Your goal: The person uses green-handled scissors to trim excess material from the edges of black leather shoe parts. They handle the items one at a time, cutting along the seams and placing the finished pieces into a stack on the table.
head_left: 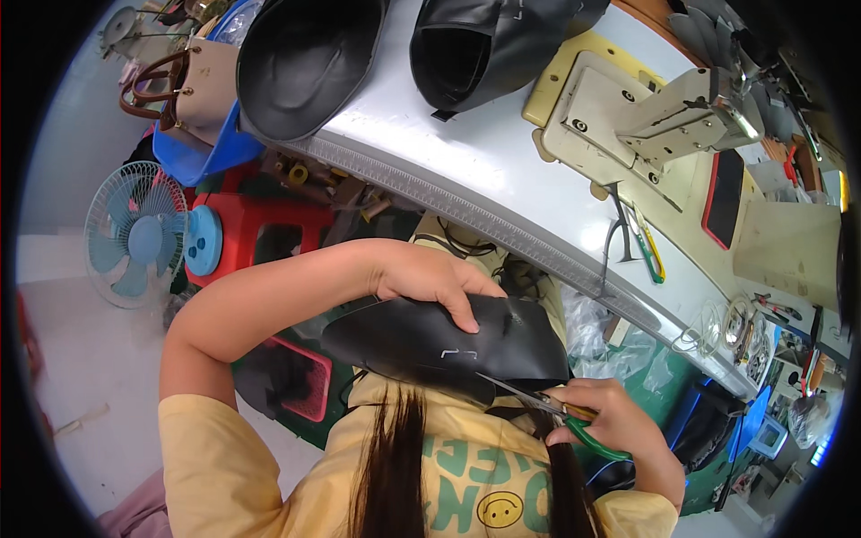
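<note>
Across my lap lies a black leather-like piece, curved along its edges and bearing small white bracket-shaped marks. My left hand grips its far edge, thumb pressed on the top face and most fingers hidden underneath. In my right hand is a pair of scissors with green and yellow handles. Their blades point left and reach the piece's near right edge, just below the white marks. Whether the blades have material between them, I cannot tell.
Ahead stands a white worktable with a ruler strip along its near edge. On it are a black bag-shaped piece, another black piece, a sewing machine, spare scissors and a phone. A fan and red stool stand left.
</note>
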Tool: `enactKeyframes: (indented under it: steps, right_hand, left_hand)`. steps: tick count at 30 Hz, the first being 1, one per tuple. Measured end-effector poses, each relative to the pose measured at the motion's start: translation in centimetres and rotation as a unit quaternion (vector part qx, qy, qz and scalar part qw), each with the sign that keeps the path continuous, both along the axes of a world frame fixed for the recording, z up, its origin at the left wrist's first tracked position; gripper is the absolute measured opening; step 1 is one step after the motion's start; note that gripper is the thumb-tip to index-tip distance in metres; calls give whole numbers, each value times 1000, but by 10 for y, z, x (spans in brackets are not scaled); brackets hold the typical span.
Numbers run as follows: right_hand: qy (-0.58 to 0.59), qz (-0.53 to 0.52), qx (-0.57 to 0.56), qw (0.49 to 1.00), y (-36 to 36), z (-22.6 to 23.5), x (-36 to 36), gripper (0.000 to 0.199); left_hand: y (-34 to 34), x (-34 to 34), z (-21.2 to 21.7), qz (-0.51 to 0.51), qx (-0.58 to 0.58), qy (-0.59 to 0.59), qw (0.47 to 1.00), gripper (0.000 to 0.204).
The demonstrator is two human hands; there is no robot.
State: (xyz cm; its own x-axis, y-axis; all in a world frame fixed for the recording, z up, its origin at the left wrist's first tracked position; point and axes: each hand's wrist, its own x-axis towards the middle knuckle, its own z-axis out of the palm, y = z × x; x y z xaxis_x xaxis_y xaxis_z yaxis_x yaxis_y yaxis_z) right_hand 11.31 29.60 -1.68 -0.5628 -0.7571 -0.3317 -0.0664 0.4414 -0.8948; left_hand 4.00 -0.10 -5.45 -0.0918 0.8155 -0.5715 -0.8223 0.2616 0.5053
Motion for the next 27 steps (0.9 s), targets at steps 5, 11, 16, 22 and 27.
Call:
enactKeyframes:
  steps: [5, 11, 16, 22, 27]
  right_hand:
    - [8, 24, 50, 998, 1, 12, -3, 47]
    - [-15, 39, 56, 998, 2, 16, -6, 44]
    - [-30, 38, 35, 998, 5, 8, -2, 43]
    - [-33, 40, 53, 997, 2, 9, -2, 43]
    - [-5, 69, 69, 995, -5, 20, -10, 41]
  left_hand:
    - [8, 1, -13, -19, 41, -33, 998, 48]
    - [21, -3, -23, -54, 72, -56, 994, 50]
    - [26, 4, -33, -55, 83, -59, 993, 52]
    - [28, 8, -40, -53, 99, -47, 993, 49]
    - [37, -12, -19, -166, 95, -17, 981, 32]
